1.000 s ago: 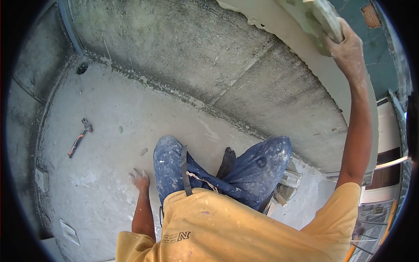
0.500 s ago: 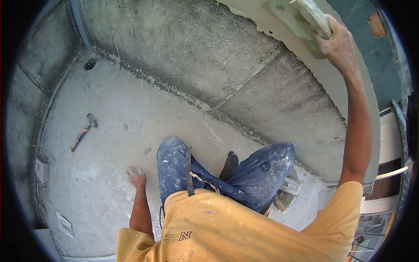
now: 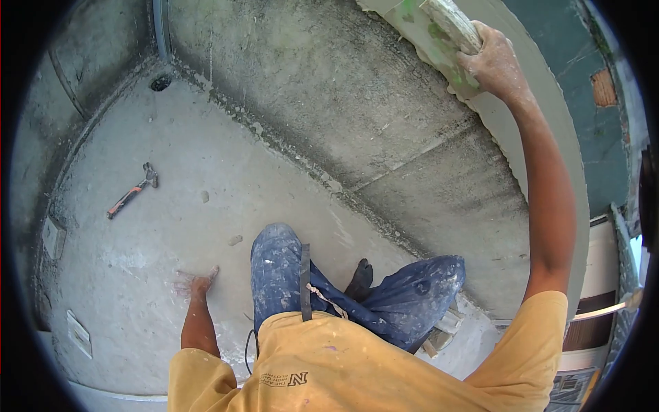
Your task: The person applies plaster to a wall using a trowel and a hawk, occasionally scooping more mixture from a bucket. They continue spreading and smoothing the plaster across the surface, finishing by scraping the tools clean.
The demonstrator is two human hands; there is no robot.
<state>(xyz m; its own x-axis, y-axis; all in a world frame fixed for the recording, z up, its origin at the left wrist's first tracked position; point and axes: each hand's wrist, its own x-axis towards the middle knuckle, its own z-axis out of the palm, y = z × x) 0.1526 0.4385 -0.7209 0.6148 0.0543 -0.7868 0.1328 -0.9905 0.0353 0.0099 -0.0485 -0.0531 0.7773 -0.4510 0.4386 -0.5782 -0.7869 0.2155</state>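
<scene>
Wrapped round the handle of a plastering float (image 3: 449,27), my right hand (image 3: 498,63) is at the upper right. The float's flat plate, with green marks on it, lies against the wet grey plaster (image 3: 556,130) along the upper wall. Below the plaster's ragged edge shows bare rough concrete (image 3: 412,103). Low on the left, my left hand (image 3: 197,281) holds nothing. Its fingers are spread and somewhat blurred above the grey floor; whether it touches the floor I cannot tell.
A hammer (image 3: 132,191) lies on the floor (image 3: 171,137) at the left. Near the corner is a round hole (image 3: 160,83). A pale flat piece (image 3: 79,334) lies lower left, and scraps (image 3: 446,326) sit beside my right knee. Dark green wall (image 3: 570,48) is upper right.
My right hand has moved the float left along the plaster. My left hand has shifted left, its fingers more spread. The whole view has turned slightly.
</scene>
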